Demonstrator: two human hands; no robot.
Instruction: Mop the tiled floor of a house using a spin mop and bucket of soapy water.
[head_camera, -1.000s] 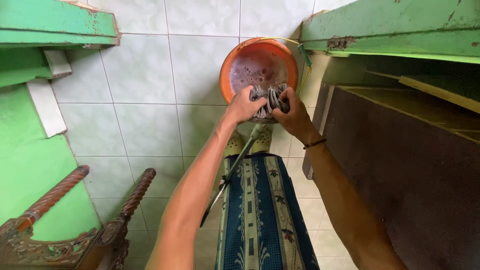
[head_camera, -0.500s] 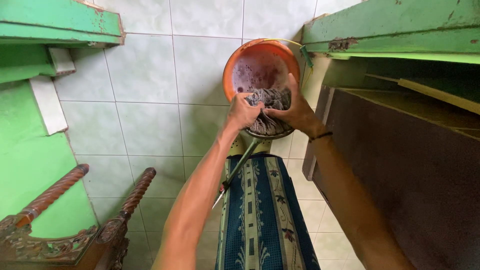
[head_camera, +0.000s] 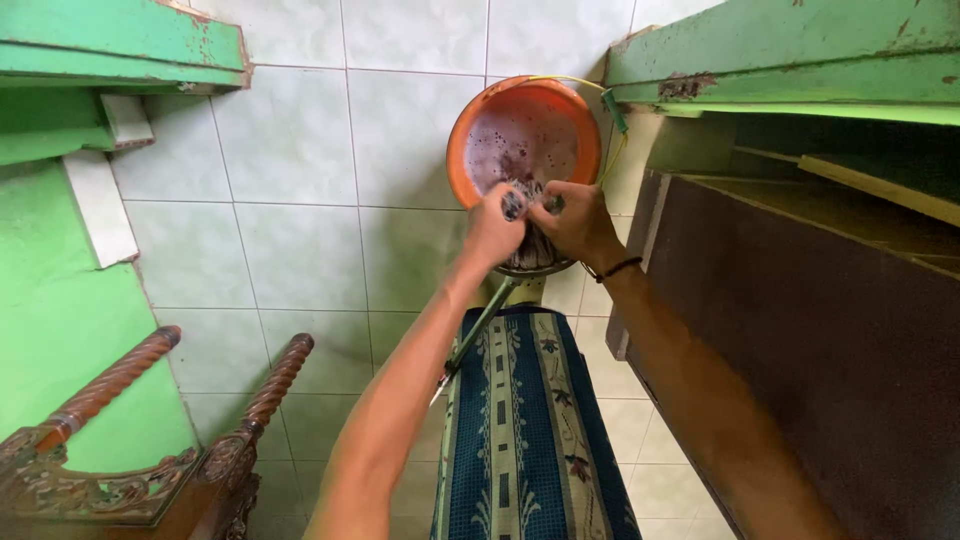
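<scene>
Green door frame (head_camera: 780, 60) and dark cabinet (head_camera: 800, 330) (right side) crowd the orange bucket (head_camera: 470, 130).

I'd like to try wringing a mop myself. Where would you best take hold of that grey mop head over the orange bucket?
Probably around the bundled strands of the mop head, one hand from each side, as the left hand and right hand do; the handle slants back from the bucket.

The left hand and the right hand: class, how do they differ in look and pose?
The left hand comes in from the lower left; the right hand from the lower right. The right wrist wears a dark band; the left wrist is bare. Both are closed in a grip on the grey mop strands over the orange bucket.
</scene>
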